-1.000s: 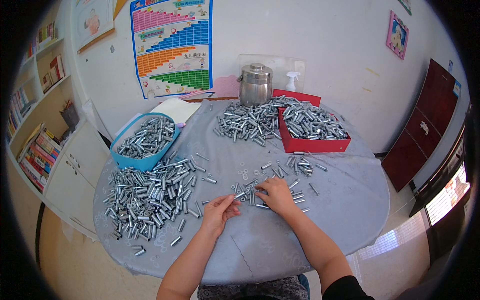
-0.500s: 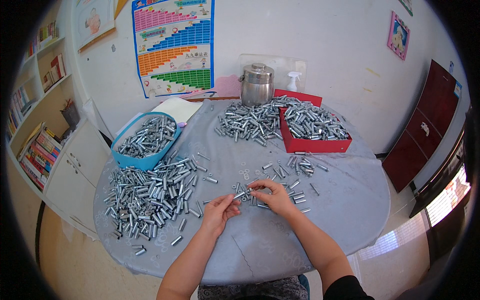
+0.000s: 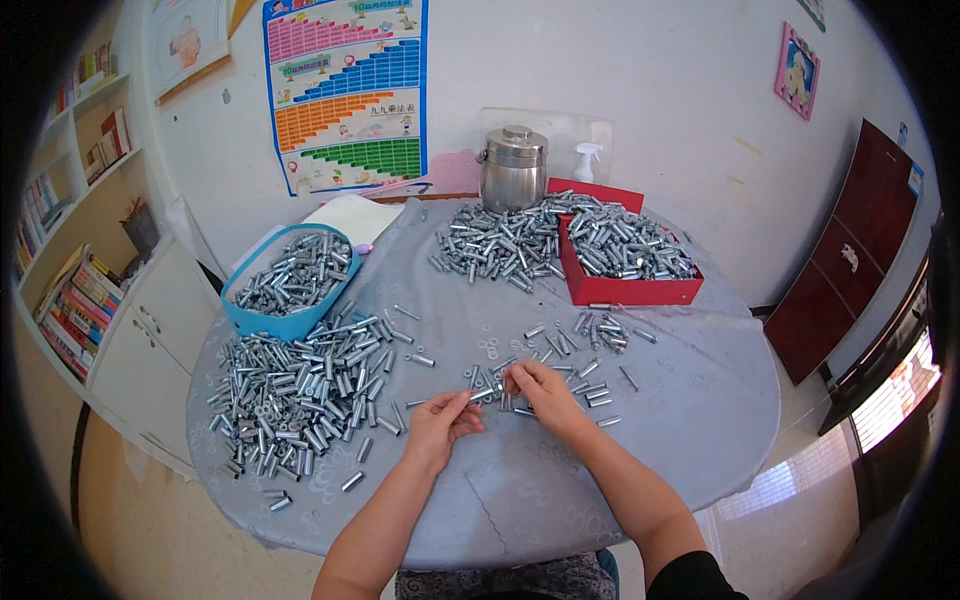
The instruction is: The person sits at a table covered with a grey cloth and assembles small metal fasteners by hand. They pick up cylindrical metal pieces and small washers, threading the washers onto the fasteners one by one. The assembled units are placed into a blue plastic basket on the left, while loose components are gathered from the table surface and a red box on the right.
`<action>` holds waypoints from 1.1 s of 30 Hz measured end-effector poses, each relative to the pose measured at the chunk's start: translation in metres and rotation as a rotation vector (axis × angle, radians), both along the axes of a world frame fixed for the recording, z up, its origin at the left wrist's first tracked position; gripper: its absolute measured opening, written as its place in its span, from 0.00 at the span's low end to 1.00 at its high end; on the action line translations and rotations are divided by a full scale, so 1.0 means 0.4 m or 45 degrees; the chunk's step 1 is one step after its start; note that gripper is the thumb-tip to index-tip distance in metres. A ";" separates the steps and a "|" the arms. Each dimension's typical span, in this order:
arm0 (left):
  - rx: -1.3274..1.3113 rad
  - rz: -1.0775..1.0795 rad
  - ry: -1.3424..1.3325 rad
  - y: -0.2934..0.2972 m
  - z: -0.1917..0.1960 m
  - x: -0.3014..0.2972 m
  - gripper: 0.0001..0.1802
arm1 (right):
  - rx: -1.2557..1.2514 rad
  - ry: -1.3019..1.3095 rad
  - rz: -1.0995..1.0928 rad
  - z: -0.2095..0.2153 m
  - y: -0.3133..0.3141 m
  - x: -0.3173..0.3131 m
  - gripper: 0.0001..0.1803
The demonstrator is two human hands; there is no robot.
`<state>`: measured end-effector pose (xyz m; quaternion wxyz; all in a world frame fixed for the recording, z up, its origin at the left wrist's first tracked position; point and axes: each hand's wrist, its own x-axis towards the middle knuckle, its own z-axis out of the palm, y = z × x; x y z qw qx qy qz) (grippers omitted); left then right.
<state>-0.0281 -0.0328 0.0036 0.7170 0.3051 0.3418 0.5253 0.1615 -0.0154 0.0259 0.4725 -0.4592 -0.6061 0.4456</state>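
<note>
The left bare hand [image 3: 438, 424] is clamped, thumb against forefinger, on a slim, shiny silver metal cylinder [image 3: 483, 394]. The cylinder lies just right of that pinch, its long axis slanting up and rightward, away from the left fingertips and toward the right bare hand [image 3: 545, 396]. The left hand is the nearer, since it holds the piece; the right thumb and fingers curl close to the free end, and I cannot tell whether they touch it or pinch something small.

Farther left on the grey patterned tablecloth [image 3: 690, 420] are an oval light-blue basket [image 3: 285, 325] full of silver metal parts and, below it, a broad heap of silver metal tubes and rings [image 3: 300, 400]. Beyond the hands lie some small pale flat rings [image 3: 488, 350]; to the right, a red rectangular box [image 3: 632, 292] heaped with silver metal cylinders.

Against half a second ago, the right fingers are more curled and sit slightly farther right, where they reached out flatter; the left hand and its cylinder are almost unmoved.
</note>
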 end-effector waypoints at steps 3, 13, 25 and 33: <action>-0.011 0.057 -0.027 0.004 -0.005 -0.003 0.10 | 0.015 -0.043 0.165 -0.001 0.002 0.015 0.23; -0.001 0.080 -0.038 0.005 -0.003 -0.004 0.10 | -0.082 -0.067 0.208 0.008 -0.008 0.010 0.22; 0.023 0.093 -0.007 0.001 0.006 0.001 0.10 | -0.131 -0.089 0.238 -0.022 0.008 0.024 0.20; 0.138 0.067 0.199 -0.003 0.009 0.013 0.11 | -0.271 0.065 0.304 0.006 -0.012 -0.004 0.16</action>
